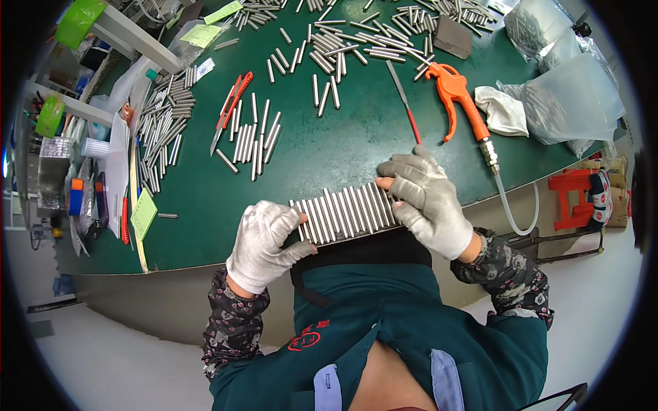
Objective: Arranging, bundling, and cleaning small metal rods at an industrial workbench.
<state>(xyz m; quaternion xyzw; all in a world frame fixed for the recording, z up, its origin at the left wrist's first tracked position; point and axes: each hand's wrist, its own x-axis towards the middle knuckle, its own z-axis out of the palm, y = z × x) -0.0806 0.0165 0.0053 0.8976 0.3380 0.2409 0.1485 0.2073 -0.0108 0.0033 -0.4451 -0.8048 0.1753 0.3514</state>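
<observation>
1. The row of steel pins [346, 214] lay side by side at the near edge of the green surface [205, 198], directly in front of my body, nearer to me than the orange air gun [456, 96].
2. My left hand [264, 243], in a white glove, was curled against the left end of the row, thumb on top of the outermost pins and fingers tucked underneath or against the edge; how far under, I could not tell.
3. My right hand [426, 202], in a grey glove, lay flat over the right end of the row, fingers spread and pressing inward, with one bare fingertip showing.
4. So the row sat squeezed between the two hands, both touching it.
5. Judgement on handling: the pins looked polished, rigid and round, so likely slick and prone to rolling apart. Each one seemed light; the whole row together had some weight.
6. Judgement on hold: end pressure from both sides seemed the only way to keep the row together; a grip in the middle would likely let it buckle and scatter.
7. Loose pins [253, 140] lay farther from the row, beyond it on the surface, near the red-handled cutter [229, 109].
</observation>
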